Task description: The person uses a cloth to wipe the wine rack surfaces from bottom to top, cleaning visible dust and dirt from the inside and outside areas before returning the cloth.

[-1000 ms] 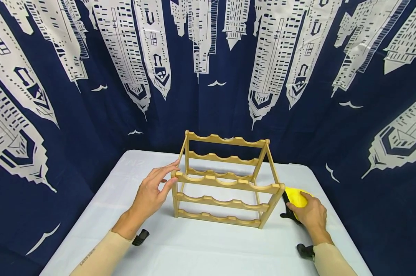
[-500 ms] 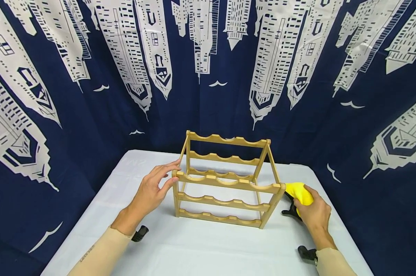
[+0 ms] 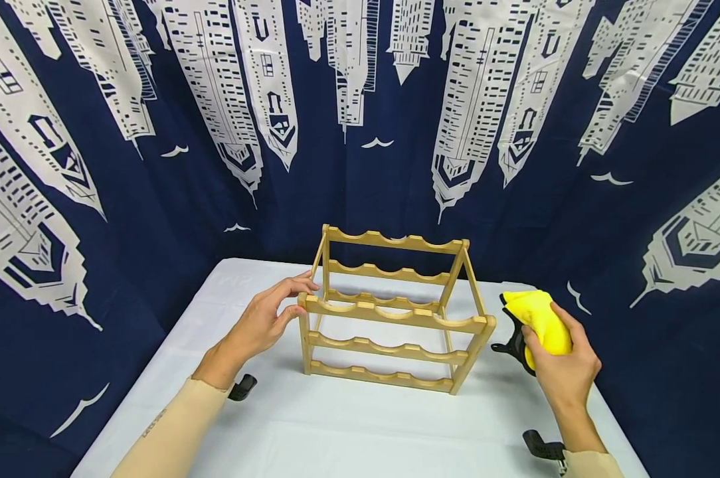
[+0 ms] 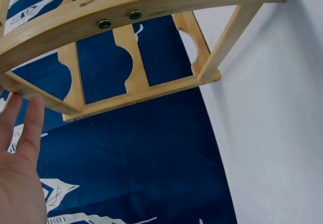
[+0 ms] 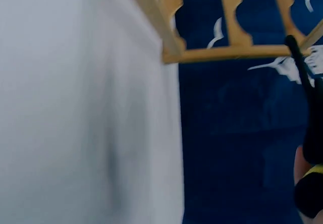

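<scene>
A light wooden wine rack (image 3: 396,315) with scalloped rails stands upright on the table. My left hand (image 3: 270,312) holds its near left top corner, thumb at the front and fingers over the side bar. The left wrist view has the fingers (image 4: 31,128) of this hand reaching up to a wooden bar. To the right of the rack, my right hand (image 3: 566,362) grips a yellow, soft-looking piece with a black forked part (image 3: 518,348), held apart from the rack. The right wrist view catches only the black part (image 5: 314,113) and a strip of yellow; its exact kind is unclear.
A white cloth covers the table (image 3: 348,431). Behind and at both sides hangs a navy curtain (image 3: 360,179) printed with white buildings and birds. Black wrist devices sit beside the left wrist (image 3: 242,388) and the right wrist (image 3: 542,445).
My right hand has lifted the yellow and black thing from beside the rack, carrying it up and to the right. The left hand stays at the rack's corner, its fingers slightly farther over the bar.
</scene>
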`<state>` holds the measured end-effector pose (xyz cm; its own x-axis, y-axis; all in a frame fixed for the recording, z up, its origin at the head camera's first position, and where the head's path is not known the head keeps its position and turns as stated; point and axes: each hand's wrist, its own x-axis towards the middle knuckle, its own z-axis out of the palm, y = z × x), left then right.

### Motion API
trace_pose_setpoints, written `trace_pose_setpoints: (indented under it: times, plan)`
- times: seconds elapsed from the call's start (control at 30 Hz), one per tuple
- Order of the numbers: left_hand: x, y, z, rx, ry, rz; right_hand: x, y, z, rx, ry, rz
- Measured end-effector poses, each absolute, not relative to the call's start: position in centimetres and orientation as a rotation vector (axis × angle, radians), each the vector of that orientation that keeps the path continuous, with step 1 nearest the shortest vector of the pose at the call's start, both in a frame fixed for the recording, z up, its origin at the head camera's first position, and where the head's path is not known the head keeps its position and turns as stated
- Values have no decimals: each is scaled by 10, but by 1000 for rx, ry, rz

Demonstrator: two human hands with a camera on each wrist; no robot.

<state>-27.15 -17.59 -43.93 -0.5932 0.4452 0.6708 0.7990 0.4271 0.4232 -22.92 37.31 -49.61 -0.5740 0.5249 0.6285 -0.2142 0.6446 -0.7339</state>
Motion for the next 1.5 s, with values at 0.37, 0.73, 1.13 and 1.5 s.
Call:
trace_pose_setpoints:
  times: [0.37,0.73,1.13,1.5]
  plan:
    - [-266,-174,-435,-1032,-2221,-1020,-202,331,-446,137,-1641,1120]
    - [-261,-165,-431,-1026,-2213,-970,-202,283,-440,705,-1450,944]
    - [-263,-172,-423,-1013,-2299,-1174,-215,220,-484,1224,-1683,812]
    - [-265,-180,-416,-1073,-2380,-1309,-228,153,-495,1271,-1791,923]
